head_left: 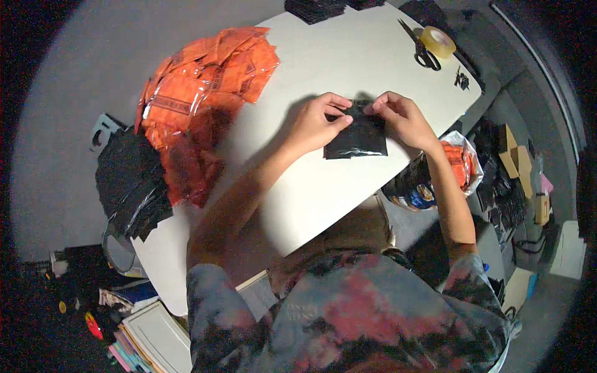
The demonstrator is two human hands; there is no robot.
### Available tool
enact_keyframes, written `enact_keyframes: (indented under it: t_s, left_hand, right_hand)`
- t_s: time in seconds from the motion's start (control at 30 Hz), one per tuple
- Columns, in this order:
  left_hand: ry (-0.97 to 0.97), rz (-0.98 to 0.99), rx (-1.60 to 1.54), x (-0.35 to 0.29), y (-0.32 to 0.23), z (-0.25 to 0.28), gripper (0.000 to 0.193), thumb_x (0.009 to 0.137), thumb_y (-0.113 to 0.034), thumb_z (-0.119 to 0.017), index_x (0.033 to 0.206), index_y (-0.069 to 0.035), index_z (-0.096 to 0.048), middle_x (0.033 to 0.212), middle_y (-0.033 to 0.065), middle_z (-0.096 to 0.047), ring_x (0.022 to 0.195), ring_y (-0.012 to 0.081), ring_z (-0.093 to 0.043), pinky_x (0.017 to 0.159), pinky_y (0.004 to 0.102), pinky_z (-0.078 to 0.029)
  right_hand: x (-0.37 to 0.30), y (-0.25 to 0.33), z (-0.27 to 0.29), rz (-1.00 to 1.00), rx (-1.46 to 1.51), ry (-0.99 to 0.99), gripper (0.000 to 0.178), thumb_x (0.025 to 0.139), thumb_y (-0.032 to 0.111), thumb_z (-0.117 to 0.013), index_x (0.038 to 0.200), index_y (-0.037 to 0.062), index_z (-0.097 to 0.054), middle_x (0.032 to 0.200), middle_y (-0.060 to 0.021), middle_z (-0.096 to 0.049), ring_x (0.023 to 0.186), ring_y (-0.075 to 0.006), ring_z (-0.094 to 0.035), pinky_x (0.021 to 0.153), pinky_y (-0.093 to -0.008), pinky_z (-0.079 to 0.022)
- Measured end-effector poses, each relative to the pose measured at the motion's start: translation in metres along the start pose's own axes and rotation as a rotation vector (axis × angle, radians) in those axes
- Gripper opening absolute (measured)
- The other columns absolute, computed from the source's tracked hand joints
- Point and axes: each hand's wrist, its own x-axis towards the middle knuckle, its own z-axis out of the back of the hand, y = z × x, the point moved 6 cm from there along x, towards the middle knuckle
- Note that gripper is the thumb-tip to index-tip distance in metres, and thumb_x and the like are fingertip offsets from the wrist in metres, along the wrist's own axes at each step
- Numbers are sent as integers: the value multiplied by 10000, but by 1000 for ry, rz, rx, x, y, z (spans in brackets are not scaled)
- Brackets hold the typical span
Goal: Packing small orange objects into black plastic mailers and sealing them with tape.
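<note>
A flat black packet point(356, 140) lies on the white surface point(323, 59), just right of the middle of the frame and above its centre. Its lower edge shines, and both hands are at its upper end. The left hand point(346, 112) is at the upper left corner, thumb and forefinger slightly apart at the tips; whether they grip the packet I cannot tell. The right hand point(377, 104) has its thumb and forefinger brought together on the upper right corner.

In the upper left of the frame, a large heap of orange packets point(205, 74) in clear, glossy wrapping spreads over the surface. Below it, at the left, is a pile of black packets point(130, 177). A dark stack point(314, 9) sits at the top edge of the frame. In the upper right lie black scissors point(407, 34), a roll of clear yellowish tape point(444, 47) touching or just beside them, and a few small dark pieces point(461, 79). Right of centre, beyond the surface, a white bag point(476, 175) holds more orange packets, partly behind the right forearm point(453, 205).
</note>
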Motion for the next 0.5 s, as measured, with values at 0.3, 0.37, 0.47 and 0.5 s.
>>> enact_keyframes:
  t_s: [0.3,0.37,0.47,0.5]
  left_hand:
    - [-93,-258,130,-6,-17,20,340,850,-33,-777,1182,-58,-710,1118,72,-711,993,212,-686,899,344,-564]
    - [-65,-512,346,-13,-26,18,338,781,-121,-835,1108,-72,-767,1082,94,-704,1042,325,-652,969,407,-524]
    - [-33,-480,389,-14,-15,13,273,782,-133,-841,1041,-64,-789,1071,93,-701,1033,315,-655,950,402,-525]
    - [-37,-478,387,-15,-14,12,273,782,-133,-841,1041,-64,-789,1071,93,-701,1033,315,-655,950,402,-525]
  right_hand:
    - [-10,7,-2,-7,86,-116,241,1094,211,-569,1094,-18,-641,1069,-81,-736,1013,-134,-655,953,-293,-502]
    - [-10,7,-1,14,85,-128,244,1094,214,-570,1087,-20,-641,1075,-82,-735,1019,-134,-654,962,-298,-501]
    - [-9,17,-6,9,10,-106,236,1087,220,-584,1085,-8,-646,1069,-70,-729,1029,-130,-651,960,-300,-502]
    - [-10,29,-11,36,-54,-119,229,1081,222,-596,1081,0,-652,1056,-58,-722,1016,-124,-646,951,-294,-500]
